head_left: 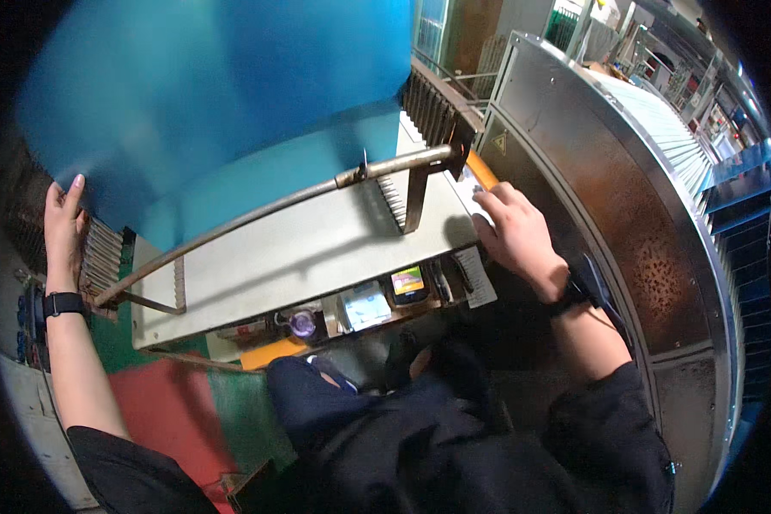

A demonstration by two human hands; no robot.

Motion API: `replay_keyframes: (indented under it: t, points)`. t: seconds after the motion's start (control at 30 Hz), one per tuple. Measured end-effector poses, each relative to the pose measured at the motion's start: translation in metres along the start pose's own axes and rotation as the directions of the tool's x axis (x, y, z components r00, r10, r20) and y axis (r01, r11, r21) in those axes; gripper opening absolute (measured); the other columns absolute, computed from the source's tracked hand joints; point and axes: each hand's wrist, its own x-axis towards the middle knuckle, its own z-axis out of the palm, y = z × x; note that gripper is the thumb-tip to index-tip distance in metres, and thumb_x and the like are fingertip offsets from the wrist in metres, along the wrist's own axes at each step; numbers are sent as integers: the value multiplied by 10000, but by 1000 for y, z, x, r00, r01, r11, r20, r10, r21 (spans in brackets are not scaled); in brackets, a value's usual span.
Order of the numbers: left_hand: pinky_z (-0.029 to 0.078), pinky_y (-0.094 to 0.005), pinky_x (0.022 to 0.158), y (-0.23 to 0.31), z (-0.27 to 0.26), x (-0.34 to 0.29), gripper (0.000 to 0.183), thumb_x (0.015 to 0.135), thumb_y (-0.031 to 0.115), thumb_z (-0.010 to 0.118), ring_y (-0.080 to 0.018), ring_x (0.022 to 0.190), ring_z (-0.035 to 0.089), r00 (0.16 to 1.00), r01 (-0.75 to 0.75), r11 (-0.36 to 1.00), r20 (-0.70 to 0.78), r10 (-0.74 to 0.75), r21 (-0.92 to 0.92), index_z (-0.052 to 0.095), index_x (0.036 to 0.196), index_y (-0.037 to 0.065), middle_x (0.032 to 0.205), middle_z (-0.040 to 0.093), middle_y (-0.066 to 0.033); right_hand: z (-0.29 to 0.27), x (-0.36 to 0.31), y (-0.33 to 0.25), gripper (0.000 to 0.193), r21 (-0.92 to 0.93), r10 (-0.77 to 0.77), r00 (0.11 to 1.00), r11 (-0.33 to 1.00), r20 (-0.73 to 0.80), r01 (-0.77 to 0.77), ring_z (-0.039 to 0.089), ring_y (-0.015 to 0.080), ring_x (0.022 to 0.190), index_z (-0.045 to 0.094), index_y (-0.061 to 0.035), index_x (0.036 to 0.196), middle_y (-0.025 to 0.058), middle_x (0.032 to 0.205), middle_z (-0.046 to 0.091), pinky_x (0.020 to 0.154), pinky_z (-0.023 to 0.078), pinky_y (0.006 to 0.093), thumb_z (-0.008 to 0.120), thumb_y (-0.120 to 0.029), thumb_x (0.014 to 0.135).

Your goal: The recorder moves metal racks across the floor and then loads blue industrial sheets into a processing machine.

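A large blue sheet [231, 94] fills the upper left, its surface partly smeared by motion. At its lower left edge my left hand [66, 227] grips it, thumb against the face and part of the fingers hidden. A second, lighter blue sheet [274, 163] shows below and behind it. Over on the right, my right hand [522, 240] holds nothing; its fingers are loosely bent and apart, close to the corner of the white table [317, 248] and an orange strip [481, 171]. A metal bar [257, 214] crosses in front of the sheets.
Slotted metal racks [428, 107] stand at the bar's two ends. A shelf under the tabletop holds a device with a lit screen [408, 283], a purple round item [302, 323] and papers. A tall metal machine housing [608, 197] rises at right, with rows of blue panels [745, 188] beyond.
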Motion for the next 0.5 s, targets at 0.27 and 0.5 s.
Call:
replay_keyframes:
  t: [0.27, 0.5]
  points:
    - [397, -183, 670, -16, -2, 14, 504, 892, 412, 693, -41, 801, 471, 993, -54, 995, -104, 63, 86, 520, 1207, 59, 1016, 517, 2, 87, -76, -41, 305, 450, -177, 881, 892, 439, -44, 606, 357, 1010, 580, -34, 1091, 165, 1155, 549, 849, 522, 439, 639, -158, 818]
    - [393, -219, 732, 2, 0, 0, 415, 890, 393, 700, -45, 821, 455, 999, -2, 1000, -48, 1, -26, 546, 1137, 97, 977, 510, 31, 156, -82, -39, 333, 469, -178, 802, 872, 570, -139, 584, 373, 1071, 555, -37, 1136, 173, 1206, 566, 912, 497, 430, 611, -138, 824]
